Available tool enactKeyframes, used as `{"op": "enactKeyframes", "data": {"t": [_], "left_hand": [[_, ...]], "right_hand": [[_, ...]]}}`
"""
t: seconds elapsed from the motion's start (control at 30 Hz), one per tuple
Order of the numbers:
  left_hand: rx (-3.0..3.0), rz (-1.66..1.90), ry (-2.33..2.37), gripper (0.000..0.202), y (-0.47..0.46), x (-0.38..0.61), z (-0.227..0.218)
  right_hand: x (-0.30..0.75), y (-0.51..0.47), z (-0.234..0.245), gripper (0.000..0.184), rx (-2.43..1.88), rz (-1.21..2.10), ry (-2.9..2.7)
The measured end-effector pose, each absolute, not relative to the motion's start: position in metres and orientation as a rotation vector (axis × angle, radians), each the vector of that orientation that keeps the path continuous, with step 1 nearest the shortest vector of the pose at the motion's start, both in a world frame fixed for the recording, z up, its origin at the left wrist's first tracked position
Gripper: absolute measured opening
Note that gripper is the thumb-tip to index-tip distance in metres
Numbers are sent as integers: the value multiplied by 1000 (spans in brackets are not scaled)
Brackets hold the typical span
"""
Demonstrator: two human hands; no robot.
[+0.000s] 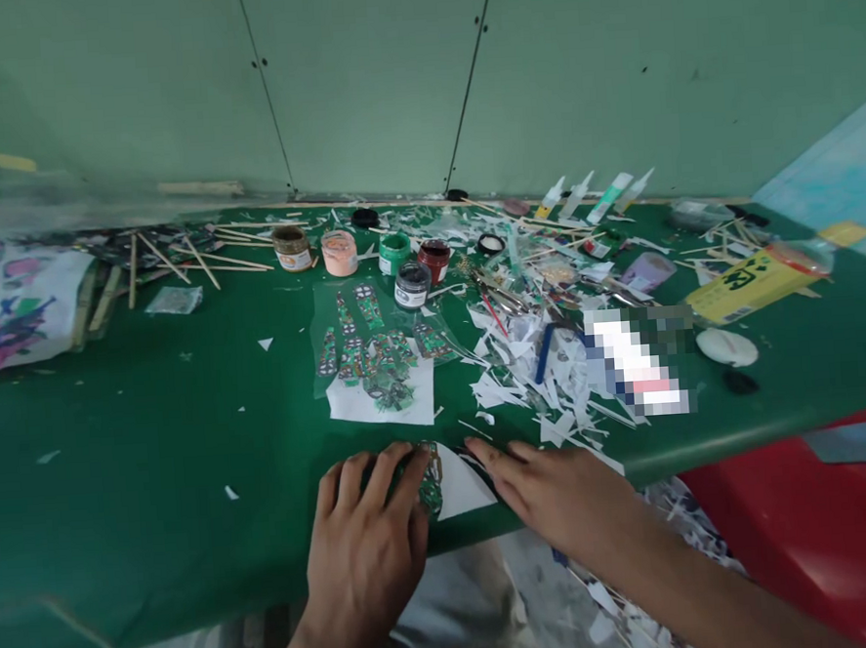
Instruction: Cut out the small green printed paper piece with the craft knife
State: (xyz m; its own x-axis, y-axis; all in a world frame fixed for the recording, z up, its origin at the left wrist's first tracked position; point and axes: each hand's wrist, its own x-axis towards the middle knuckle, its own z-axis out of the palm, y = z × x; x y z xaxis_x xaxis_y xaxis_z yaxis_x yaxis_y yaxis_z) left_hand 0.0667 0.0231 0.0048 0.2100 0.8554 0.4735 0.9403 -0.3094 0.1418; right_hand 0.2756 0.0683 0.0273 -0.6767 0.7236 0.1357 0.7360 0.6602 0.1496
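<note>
My left hand (365,543) lies flat at the lower centre of the frame, fingers (405,472) spread and pressed palm-down on a small patterned cutout (429,476), green with flecks of red and white. My right hand (561,492) lies just beside it, fingers straight and loose, the tips resting on the white paper (461,484) that the cutout sits on. Neither hand grips anything; both only press down. The paper has a curved edge and lies at the near rim of the desk (153,429), a smooth dark green top.

Just above my hands, mid-frame, a clear plastic sleeve (330,320) covers more patterned cutouts (368,352) laid out like a hand, on a white sheet (350,402). To the right of that is a heap of jagged white paper scraps (523,358) mixed with thin metal tools.

Further up stand five small round paint jars: brown (292,247), peach (339,252), green (394,252), red (434,260) and a dark one (411,285). Thin wooden sticks (179,251) lie scattered in the upper left, next to a printed pink and purple sheet (13,301) at the left edge. Four slim tubes (593,195) with pointed tips lie at the upper right, with a yellow box (749,283) and a flat white oval (726,347) below them. A pale green panelled wall (388,72) rises behind the desk. Something red and glossy (820,535) fills the lower right.
</note>
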Motion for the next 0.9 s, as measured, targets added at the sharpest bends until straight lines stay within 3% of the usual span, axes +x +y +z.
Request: {"op": "enactKeyframes", "data": {"t": [0.17,0.37,0.9], "left_hand": [[-2293,-718,-1699,30,21,68,3],[-2312,-761,-1593,29,19,69,-1],[-2291,-811,-1600,30,19,68,1]], "right_hand": [[275,68,32,44,-1476,-79,-2632],[251,60,18,44,-1472,128,-2532],[251,76,25,42,-1330,-63,-2727]]}}
